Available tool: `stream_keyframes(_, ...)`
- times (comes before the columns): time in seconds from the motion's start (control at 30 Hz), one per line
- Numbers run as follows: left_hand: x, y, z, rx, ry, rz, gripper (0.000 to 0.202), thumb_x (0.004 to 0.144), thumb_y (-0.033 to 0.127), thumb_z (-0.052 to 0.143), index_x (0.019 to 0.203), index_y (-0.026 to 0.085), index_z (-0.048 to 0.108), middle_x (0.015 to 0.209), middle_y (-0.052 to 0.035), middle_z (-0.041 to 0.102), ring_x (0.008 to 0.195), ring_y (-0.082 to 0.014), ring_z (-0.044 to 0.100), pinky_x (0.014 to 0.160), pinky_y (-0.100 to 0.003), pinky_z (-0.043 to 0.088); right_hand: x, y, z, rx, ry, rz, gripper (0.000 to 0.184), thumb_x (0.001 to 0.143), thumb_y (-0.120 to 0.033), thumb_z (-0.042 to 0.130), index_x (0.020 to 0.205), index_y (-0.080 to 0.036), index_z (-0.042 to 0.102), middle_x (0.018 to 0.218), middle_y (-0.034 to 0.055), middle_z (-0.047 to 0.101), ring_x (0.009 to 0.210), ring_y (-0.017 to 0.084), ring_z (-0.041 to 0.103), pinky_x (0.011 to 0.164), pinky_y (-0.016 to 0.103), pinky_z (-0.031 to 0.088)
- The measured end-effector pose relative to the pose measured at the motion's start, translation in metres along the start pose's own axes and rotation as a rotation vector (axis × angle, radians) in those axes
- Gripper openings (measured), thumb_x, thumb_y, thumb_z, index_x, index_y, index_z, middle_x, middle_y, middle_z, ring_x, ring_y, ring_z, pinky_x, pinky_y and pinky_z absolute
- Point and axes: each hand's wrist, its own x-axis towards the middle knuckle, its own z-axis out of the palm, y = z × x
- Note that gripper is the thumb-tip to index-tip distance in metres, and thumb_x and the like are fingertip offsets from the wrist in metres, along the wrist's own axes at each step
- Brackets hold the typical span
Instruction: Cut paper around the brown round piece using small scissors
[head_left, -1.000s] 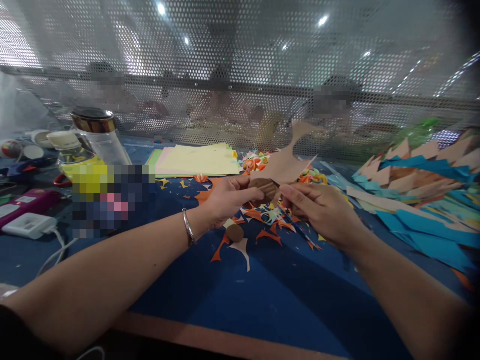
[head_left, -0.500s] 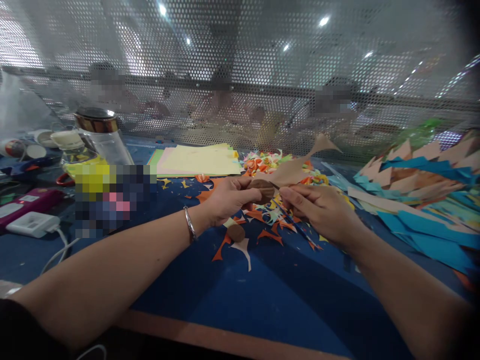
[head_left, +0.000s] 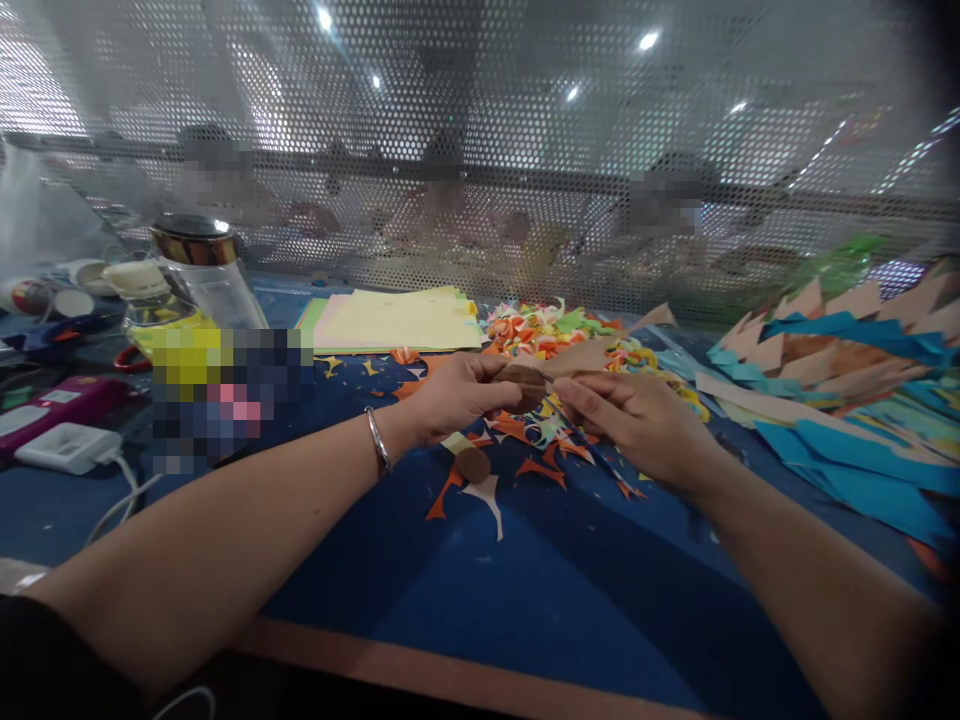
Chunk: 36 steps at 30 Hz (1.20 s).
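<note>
Over the middle of the table, my left hand (head_left: 457,397) pinches a round brown disc (head_left: 529,388) between thumb and fingers. A tan paper sheet (head_left: 581,355) shows just behind the disc. My right hand (head_left: 630,420) is closed at the disc's right edge, with a thin dark tip showing at its fingertips; what it grips is mostly hidden. Below the hands, another brown disc (head_left: 472,465) lies on the blue table (head_left: 480,580), touching a pale paper offcut (head_left: 486,500).
Behind my hands is a heap of coloured paper scraps (head_left: 525,325). A stack of coloured sheets (head_left: 405,322) lies left of it. Cut blue and tan paper (head_left: 862,460) is piled at right. Bottles (head_left: 199,265) and a white charger (head_left: 67,448) are at left; a perforated screen (head_left: 480,120) stands behind.
The tan paper's raised far end has dropped lower behind the disc. Both hands remain nearly in place, and the disc now faces me a little more.
</note>
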Motion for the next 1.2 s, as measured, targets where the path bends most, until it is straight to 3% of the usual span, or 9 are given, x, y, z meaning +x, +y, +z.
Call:
stream_keyframes(0.3,0.0022,-0.0009,-0.0046,0.012,-0.05,0.003,0.02,0.065,0.02,0.065,0.082,0.017,0.076,0.073,-0.0001,0.07,0.065,-0.0094,0.055,0.062,-0.025,0.041,0.001,-0.009,-0.0013,-0.027,-0.012,-0.042,0.068,0.094,-0.081,0.041,0.059,-0.024,0.053,0.051,0.0002,0.045,0.048,0.015,0.039,0.047,0.032,0.032)
stream_keyframes(0.4,0.0028,-0.0029,-0.0039,-0.013,-0.013,0.027,0.017,0.065,0.019,0.066,0.08,0.017,0.073,0.074,0.0006,0.07,0.068,-0.0093,0.056,0.066,-0.025,0.043,0.0012,-0.0057,-0.0005,-0.033,-0.003,-0.036,0.067,0.094,-0.08,0.042,0.059,-0.024,0.052,0.053,0.0,0.045,0.049,0.014,0.039,0.047,0.031,0.032)
stream_keyframes(0.7,0.001,-0.0025,0.0009,-0.064,0.053,-0.019,0.017,0.063,0.025,0.07,0.078,0.016,0.071,0.071,0.0016,0.064,0.062,-0.0078,0.046,0.057,-0.026,0.031,0.0006,-0.0027,0.0002,-0.017,0.032,0.001,0.065,0.095,-0.077,0.045,0.06,-0.023,0.053,0.054,-0.0013,0.044,0.048,0.013,0.038,0.048,0.032,0.031)
stream_keyframes(0.87,0.0014,-0.003,0.0023,-0.048,0.029,-0.016,0.008,0.065,0.023,0.067,0.07,0.017,0.068,0.067,0.0025,0.06,0.06,-0.0075,0.043,0.058,-0.026,0.032,0.0002,-0.0054,0.0006,0.022,0.014,-0.014,0.064,0.094,-0.078,0.047,0.06,-0.024,0.054,0.051,-0.0018,0.043,0.047,0.014,0.037,0.046,0.031,0.031)
stream_keyframes(1.2,0.0014,-0.0064,0.001,-0.034,0.03,0.034,0.015,0.066,0.024,0.066,0.077,0.017,0.074,0.079,-0.0013,0.069,0.075,-0.0119,0.06,0.08,-0.03,0.05,0.0001,-0.0068,0.0003,0.003,0.022,-0.034,0.062,0.094,-0.077,0.046,0.062,-0.024,0.056,0.05,-0.0015,0.045,0.046,0.014,0.039,0.045,0.03,0.032)
